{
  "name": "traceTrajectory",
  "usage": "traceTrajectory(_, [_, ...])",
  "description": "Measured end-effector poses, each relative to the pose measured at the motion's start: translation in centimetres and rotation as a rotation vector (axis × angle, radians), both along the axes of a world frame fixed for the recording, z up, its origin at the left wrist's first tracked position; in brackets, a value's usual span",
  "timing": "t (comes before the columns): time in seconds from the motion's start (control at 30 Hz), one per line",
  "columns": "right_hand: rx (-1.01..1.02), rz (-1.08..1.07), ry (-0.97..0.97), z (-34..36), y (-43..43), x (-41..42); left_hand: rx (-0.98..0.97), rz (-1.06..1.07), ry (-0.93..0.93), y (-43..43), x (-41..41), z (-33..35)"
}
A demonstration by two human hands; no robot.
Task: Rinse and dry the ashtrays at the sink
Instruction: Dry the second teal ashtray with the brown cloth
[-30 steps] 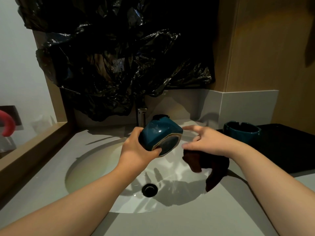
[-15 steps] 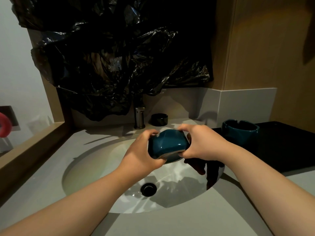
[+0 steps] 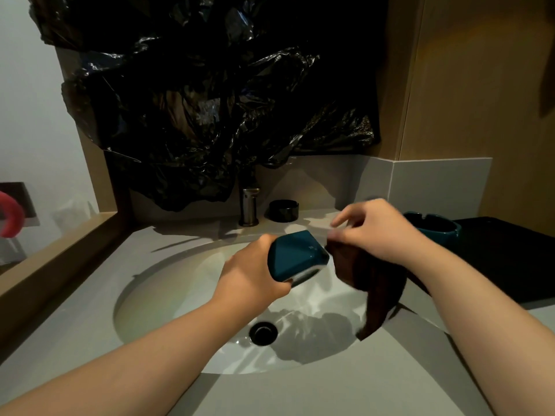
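Note:
My left hand (image 3: 252,274) grips a teal ashtray (image 3: 295,256), tilted on its side above the white sink basin (image 3: 168,295). My right hand (image 3: 375,232) is just right of it and holds a dark brown cloth (image 3: 375,283) that hangs down over the basin's right rim. A second teal ashtray (image 3: 432,229) stands upright on the black mat (image 3: 504,259) to the right. A small black ashtray (image 3: 283,210) sits on the counter beside the faucet (image 3: 249,207).
Crumpled black plastic sheeting (image 3: 210,100) hangs over the wall behind the faucet. The drain (image 3: 263,333) is in the basin's middle. A wooden ledge (image 3: 60,259) borders the counter on the left, wood panels on the right.
My right hand has come off the teal ashtray and lifted to the right with the brown cloth. My left hand has turned the ashtray, keeping it over the basin.

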State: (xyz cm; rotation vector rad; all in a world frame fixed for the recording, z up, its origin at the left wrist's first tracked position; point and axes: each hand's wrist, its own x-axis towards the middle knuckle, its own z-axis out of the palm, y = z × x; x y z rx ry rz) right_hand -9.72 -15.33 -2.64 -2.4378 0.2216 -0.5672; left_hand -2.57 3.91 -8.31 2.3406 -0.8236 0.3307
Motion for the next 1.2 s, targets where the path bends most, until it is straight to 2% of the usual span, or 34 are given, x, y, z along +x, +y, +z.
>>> traceTrajectory(0.07, [0.135,-0.096,-0.255,-0.4,0.4,0.1,0.024,-0.002,-0.004,-0.1,0.0,-0.1])
traceTrajectory(0.13, [0.166,-0.099,-0.380,-1.4,2.1,0.6,0.026,-0.006,-0.005,-0.2,-0.1,-0.1])
traceTrajectory(0.37, [-0.231,0.071,-0.390,-4.6,5.5,1.7,-0.014,0.054,-0.030,0.1,0.2,-0.1])
traceTrajectory(0.5, [-0.024,0.082,-0.374,-5.0,4.3,2.5,-0.031,0.063,-0.039,0.0,0.3,-0.2])
traceTrajectory(0.57, [-0.015,0.065,-0.362,-5.1,4.3,2.5,-0.034,0.057,-0.017,-0.2,0.3,-0.3])
traceTrajectory(0.77, [-0.448,0.234,-0.496,-5.4,6.3,1.6,-0.072,0.117,0.024,0.0,0.7,-0.3])
traceTrajectory(0.83, [-0.319,0.188,-0.528,-5.3,6.2,2.0,-0.111,0.118,0.032,0.1,0.7,-0.3])
traceTrajectory(0.93, [0.093,0.041,-0.421,-4.7,5.0,2.2,-0.158,0.074,0.060,0.1,0.6,-0.3])
traceTrajectory(1.0, [0.156,-0.035,-0.351,-4.7,4.0,2.2,-0.198,0.046,0.104,0.1,0.6,-0.4])
traceTrajectory(1.1, [0.033,0.030,-0.462,-4.7,4.6,1.6,-0.278,0.032,0.204,0.0,0.7,-0.7])
traceTrajectory(1.2, [-0.246,0.171,-0.512,-4.9,5.9,1.4,-0.289,0.035,0.301,0.0,1.0,-0.7])
